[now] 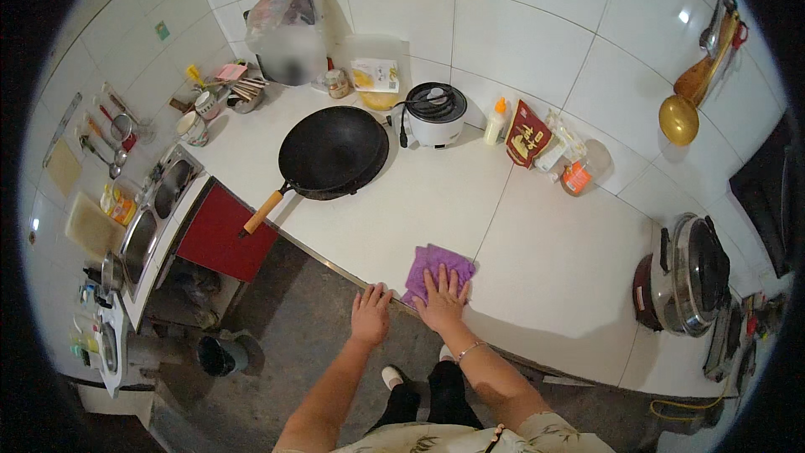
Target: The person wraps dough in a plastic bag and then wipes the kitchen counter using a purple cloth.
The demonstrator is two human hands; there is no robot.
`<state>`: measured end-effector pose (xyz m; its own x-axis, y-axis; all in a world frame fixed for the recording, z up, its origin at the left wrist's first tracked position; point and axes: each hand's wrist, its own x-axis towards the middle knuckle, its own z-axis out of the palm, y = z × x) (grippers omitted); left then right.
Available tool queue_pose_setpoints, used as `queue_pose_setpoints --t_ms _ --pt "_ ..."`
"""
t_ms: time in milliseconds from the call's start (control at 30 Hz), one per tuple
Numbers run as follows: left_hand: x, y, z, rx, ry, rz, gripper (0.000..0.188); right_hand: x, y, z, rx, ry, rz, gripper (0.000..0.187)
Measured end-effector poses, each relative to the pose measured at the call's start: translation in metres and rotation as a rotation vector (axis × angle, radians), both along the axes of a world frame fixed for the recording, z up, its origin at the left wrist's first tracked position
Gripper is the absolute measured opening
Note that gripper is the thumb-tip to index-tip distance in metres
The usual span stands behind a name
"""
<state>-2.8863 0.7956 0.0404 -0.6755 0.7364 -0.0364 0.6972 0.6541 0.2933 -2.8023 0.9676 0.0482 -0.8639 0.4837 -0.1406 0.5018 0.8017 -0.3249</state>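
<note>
A folded purple cloth (426,258) lies on the white countertop (537,277) close to its front edge. My right hand (440,306) presses flat on it, fingers spread, a bracelet on the wrist. Just left of the cloth, my left hand (370,315) rests on the counter's edge with its fingers stretched out and nothing in them. Further back on the left stands a black wok (334,149), its wooden handle (264,212) jutting over the front edge.
Along the back wall are a small white electric pot (434,130), a squeeze bottle (495,122), a red packet (528,136) and a jar (579,178). A large steel pot (683,285) stands at right. Leftward are a sink (141,239), a red cabinet door (225,231) and a bucket (220,356).
</note>
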Motion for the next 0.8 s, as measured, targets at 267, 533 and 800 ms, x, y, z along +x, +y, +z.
queue_pose_setpoints --t_ms 267,533,800 --pt "-0.006 -0.057 0.002 0.011 -0.139 0.041 0.05 0.153 0.049 -0.017 0.132 -0.034 -0.339 0.073" --pt "0.001 -0.119 -0.026 0.141 -0.134 0.097 0.052 0.11 0.005 -0.006 0.146 0.011 -0.425 0.067" --pt "-0.005 -0.076 -0.011 0.215 -0.112 0.007 0.049 -0.027 0.026 0.017 -0.269 -0.023 -0.053 0.062"
